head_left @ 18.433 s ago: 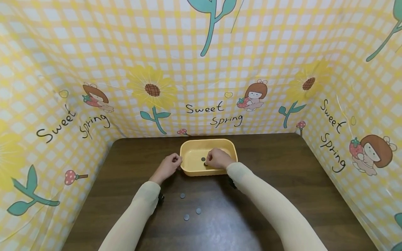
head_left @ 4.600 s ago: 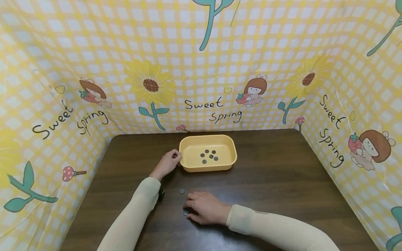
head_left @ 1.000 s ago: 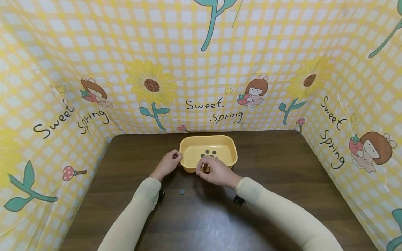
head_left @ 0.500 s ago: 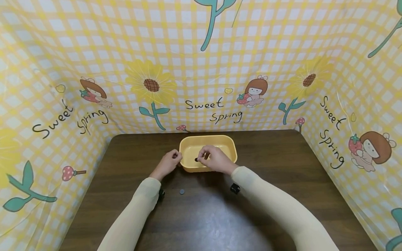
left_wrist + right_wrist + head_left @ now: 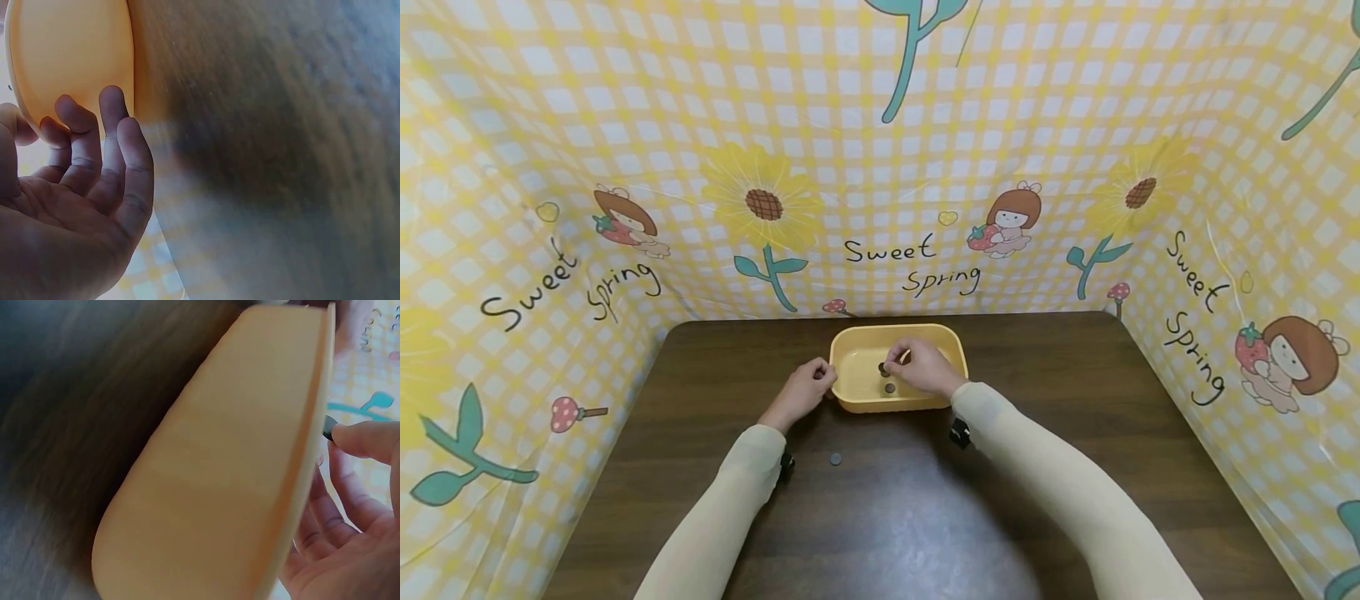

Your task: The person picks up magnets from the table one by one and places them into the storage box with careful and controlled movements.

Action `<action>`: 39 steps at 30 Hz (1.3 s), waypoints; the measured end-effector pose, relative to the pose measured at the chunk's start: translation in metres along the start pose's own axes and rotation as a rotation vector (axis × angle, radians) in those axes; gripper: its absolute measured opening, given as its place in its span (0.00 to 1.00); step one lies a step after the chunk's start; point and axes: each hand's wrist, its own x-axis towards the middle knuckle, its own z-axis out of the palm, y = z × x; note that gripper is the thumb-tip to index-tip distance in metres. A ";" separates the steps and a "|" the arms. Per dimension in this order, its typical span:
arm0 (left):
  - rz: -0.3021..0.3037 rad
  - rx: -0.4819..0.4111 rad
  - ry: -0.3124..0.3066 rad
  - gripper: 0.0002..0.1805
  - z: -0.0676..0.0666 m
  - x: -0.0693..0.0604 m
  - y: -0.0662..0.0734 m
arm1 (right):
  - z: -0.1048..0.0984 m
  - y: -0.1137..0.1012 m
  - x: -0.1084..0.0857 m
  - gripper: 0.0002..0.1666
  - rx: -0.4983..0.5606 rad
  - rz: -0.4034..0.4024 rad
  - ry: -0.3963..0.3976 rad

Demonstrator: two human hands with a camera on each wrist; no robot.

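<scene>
A shallow yellow plastic bin (image 5: 857, 404) stands on the table. My left hand (image 5: 801, 390) grips its left rim; in the left wrist view that hand's (image 5: 81, 187) loosely bent fingers lie along the bin's outer wall (image 5: 72, 44). My right hand (image 5: 921, 367) is over the inside of the bin and pinches a small dark round disc (image 5: 883, 368) between thumb and index finger. The right wrist view shows that disc (image 5: 329, 427) just beyond the rim. Another disc (image 5: 890, 388) lies on the bin floor; my right hand hides others.
One more grey disc (image 5: 836, 459) lies on the dark wooden table (image 5: 737, 350) in front of the bin. A yellow checked cloth (image 5: 880, 167) with printed flowers and lettering hangs behind and at both sides.
My right hand has come from the bin's front edge into the bin, carrying a disc, then slightly right. Since 4.6 seconds ago, one disc has left the table. My left hand has stayed at the rim.
</scene>
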 end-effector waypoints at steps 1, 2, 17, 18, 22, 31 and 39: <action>-0.001 -0.002 0.001 0.15 0.000 0.000 0.000 | -0.001 0.001 0.001 0.06 0.002 0.012 0.003; 0.003 0.002 0.002 0.15 0.000 0.001 0.000 | -0.002 0.003 0.002 0.06 0.007 0.020 0.004; 0.009 -0.013 -0.005 0.14 -0.002 0.004 0.001 | -0.011 0.019 0.007 0.08 -0.128 0.038 -0.064; 0.008 -0.014 -0.006 0.14 -0.002 0.004 0.001 | -0.011 0.020 0.007 0.09 -0.148 0.036 -0.072; 0.002 -0.009 -0.014 0.15 -0.002 0.004 -0.001 | -0.006 0.029 0.008 0.14 -0.194 0.054 -0.112; -0.002 -0.015 -0.013 0.14 -0.002 0.002 -0.002 | 0.001 0.035 0.009 0.18 -0.272 0.103 -0.124; -0.002 -0.026 -0.014 0.14 -0.003 0.002 -0.001 | 0.001 0.033 0.007 0.22 -0.334 0.064 -0.114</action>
